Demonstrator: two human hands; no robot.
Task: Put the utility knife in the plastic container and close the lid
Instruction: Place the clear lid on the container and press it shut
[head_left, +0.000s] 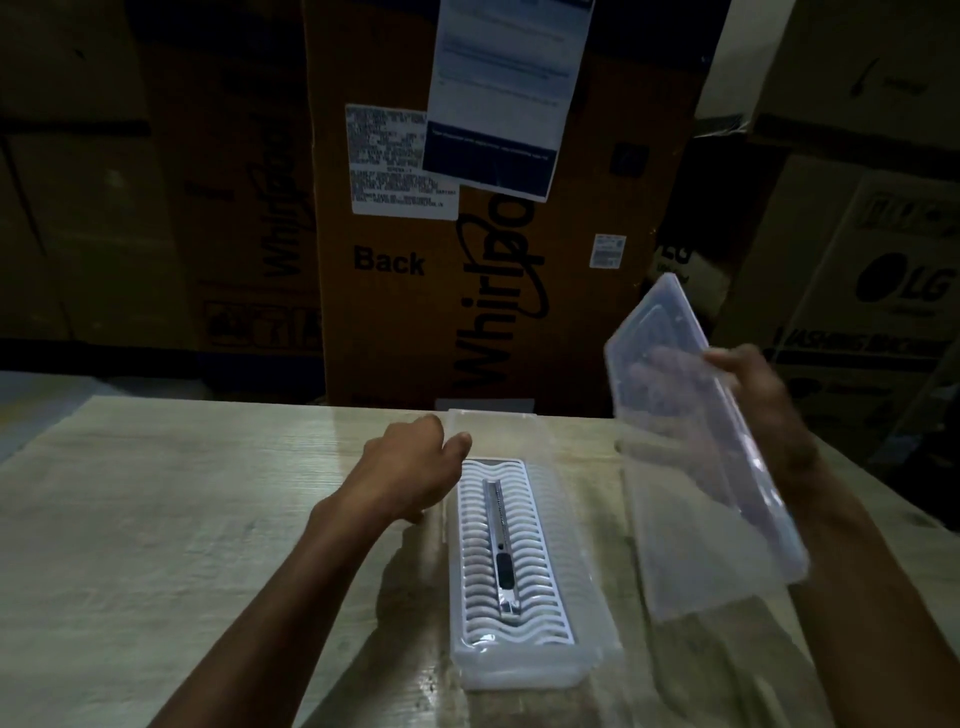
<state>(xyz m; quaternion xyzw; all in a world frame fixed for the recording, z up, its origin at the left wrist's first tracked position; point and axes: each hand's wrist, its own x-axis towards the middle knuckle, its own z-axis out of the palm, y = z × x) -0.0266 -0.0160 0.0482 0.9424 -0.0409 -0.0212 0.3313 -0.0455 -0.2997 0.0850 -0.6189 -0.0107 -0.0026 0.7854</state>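
A long clear plastic container (587, 654) lies lengthwise on the table, uncovered, with a white ribbed tray inside. On that tray rests the silver utility knife (500, 540), blade end pointing away from me. My left hand (410, 467) touches the container's far left rim, fingers curled, holding nothing that I can see. The translucent lid (691, 441) is lifted and tilted to the right of the container, its lower end near the table. My right hand (758, 400) grips the lid by its right edge, fingers behind it.
The pale wood-grain table (182, 519) ends just beyond the container. Large cardboard appliance boxes (395, 291) with paper labels stand close behind it and to the right. The light is dim.
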